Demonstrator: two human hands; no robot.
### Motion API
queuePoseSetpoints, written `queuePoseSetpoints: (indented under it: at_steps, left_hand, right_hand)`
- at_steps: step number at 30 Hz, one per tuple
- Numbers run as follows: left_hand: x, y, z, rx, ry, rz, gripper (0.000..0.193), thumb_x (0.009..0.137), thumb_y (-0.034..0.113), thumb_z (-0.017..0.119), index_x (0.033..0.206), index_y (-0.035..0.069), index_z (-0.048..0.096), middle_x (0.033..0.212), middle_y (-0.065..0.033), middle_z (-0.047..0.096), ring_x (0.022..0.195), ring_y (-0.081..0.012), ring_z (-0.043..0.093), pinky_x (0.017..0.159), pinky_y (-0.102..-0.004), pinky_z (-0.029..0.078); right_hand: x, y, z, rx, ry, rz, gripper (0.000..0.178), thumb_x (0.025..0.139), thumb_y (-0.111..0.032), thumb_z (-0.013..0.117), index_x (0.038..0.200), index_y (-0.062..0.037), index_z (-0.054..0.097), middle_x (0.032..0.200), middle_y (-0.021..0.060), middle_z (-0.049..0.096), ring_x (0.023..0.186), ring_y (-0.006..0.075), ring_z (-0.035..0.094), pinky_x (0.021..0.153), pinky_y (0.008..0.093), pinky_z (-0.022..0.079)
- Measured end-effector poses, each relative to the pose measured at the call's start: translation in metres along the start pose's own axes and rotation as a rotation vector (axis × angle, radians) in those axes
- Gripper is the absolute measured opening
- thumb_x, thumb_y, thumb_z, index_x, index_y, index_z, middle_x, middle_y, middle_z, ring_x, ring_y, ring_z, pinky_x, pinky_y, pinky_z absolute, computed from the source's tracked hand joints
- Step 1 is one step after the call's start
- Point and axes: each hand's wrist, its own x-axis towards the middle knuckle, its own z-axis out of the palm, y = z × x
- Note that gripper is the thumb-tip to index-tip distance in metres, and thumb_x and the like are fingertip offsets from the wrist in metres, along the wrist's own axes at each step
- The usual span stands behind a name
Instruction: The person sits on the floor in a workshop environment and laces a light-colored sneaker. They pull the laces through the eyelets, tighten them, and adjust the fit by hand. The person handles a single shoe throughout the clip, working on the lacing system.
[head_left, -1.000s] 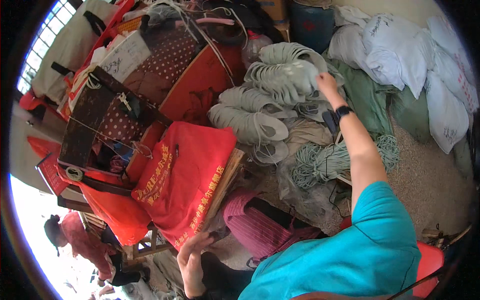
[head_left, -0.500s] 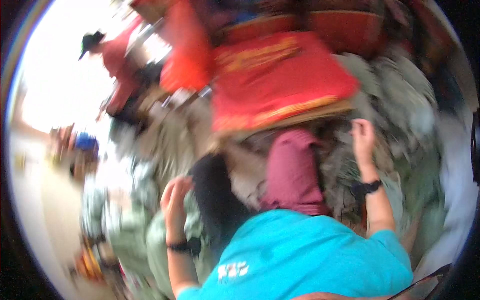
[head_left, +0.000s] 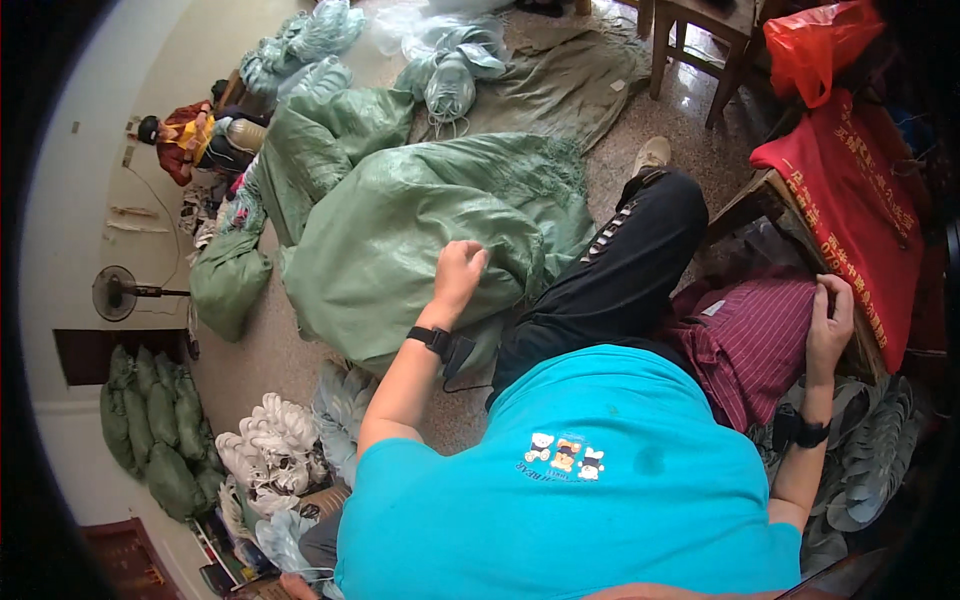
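Speckled floor [head_left: 268,345] beneath, 2 hands [head_left: 459,273] [head_left: 829,325] curl loosely, left over green sack [head_left: 390,225].

Green sack [head_left: 400,240] (creased, bulging) slumps on the floor [head_left: 250,360]; striped maroon cloth [head_left: 760,335] lies rumpled

Left hand [head_left: 459,278], loosely curled, is over large green sack [head_left: 375,235]; contact unclear. Right hand [head_left: 829,325] is beside red cloth [head_left: 862,215], near maroon striped cloth [head_left: 750,345].

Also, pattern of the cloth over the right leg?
Cloth: maroon with thin pale stripes; best in the head view.
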Motion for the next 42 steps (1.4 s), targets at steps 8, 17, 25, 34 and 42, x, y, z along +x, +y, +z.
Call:
queuePoseSetpoints:
  at_steps: [8, 17, 25, 34, 42]
  left_hand:
    - [0.043, -0.011, 0.058, 0.666, -0.034, -0.019, 0.043, 0.080, 0.019, 0.068, 0.121, 0.011, 0.057, 0.134, -0.0118, 0.042, 0.115, -0.0357, 0.047, 0.089, -0.0489, 0.046]
    - [0.001, -0.003, -0.043, -0.150, 0.044, 0.282, 0.014, 0.084, 0.008, 0.062, 0.096, 0.004, 0.067, 0.090, -0.0095, 0.061, 0.087, -0.0238, 0.059, 0.078, -0.0338, 0.050]
    - [-0.142, -0.068, -0.213, -0.961, 0.264, -0.225, 0.018, 0.095, 0.005, 0.053, 0.108, 0.000, 0.063, 0.104, -0.0030, 0.065, 0.100, -0.0122, 0.058, 0.091, -0.0264, 0.044]
    - [-0.134, -0.185, -0.200, 0.060, 0.389, -0.569, 0.025, 0.084, 0.012, 0.060, 0.106, 0.005, 0.069, 0.094, -0.0138, 0.071, 0.083, -0.0199, 0.068, 0.076, -0.0311, 0.050]
    - [-0.132, -0.152, -0.211, 0.096, -0.009, -0.568, 0.023, 0.083, 0.014, 0.056, 0.099, 0.003, 0.069, 0.091, -0.0182, 0.069, 0.086, -0.0293, 0.068, 0.079, -0.0371, 0.051]
  right_hand:
    - [0.017, -0.068, 0.032, -0.069, -0.272, -0.237, 0.013, 0.087, 0.004, 0.056, 0.098, -0.0004, 0.058, 0.096, 0.0084, 0.057, 0.093, 0.0201, 0.056, 0.085, 0.0297, 0.044]
    - [0.093, -0.172, 0.115, 0.156, -0.648, -0.553, 0.016, 0.081, 0.005, 0.060, 0.096, -0.0007, 0.057, 0.090, 0.0116, 0.059, 0.084, 0.0262, 0.060, 0.075, 0.0308, 0.048]
    - [0.063, -0.275, 0.262, -0.168, -1.242, -1.137, 0.022, 0.078, -0.013, 0.067, 0.097, -0.0036, 0.061, 0.095, 0.0138, 0.060, 0.099, 0.0324, 0.057, 0.087, 0.0424, 0.047]
    - [0.009, -0.310, 0.319, -0.175, -1.256, -0.936, 0.084, 0.074, -0.025, 0.076, 0.139, 0.0036, 0.031, 0.136, 0.0219, 0.039, 0.118, 0.0381, 0.050, 0.095, 0.0427, 0.048]
    - [-0.009, -0.291, 0.435, -0.160, -1.021, -1.153, 0.099, 0.066, -0.037, 0.084, 0.141, 0.0012, 0.032, 0.142, 0.0199, 0.041, 0.128, 0.0378, 0.043, 0.109, 0.0481, 0.032]
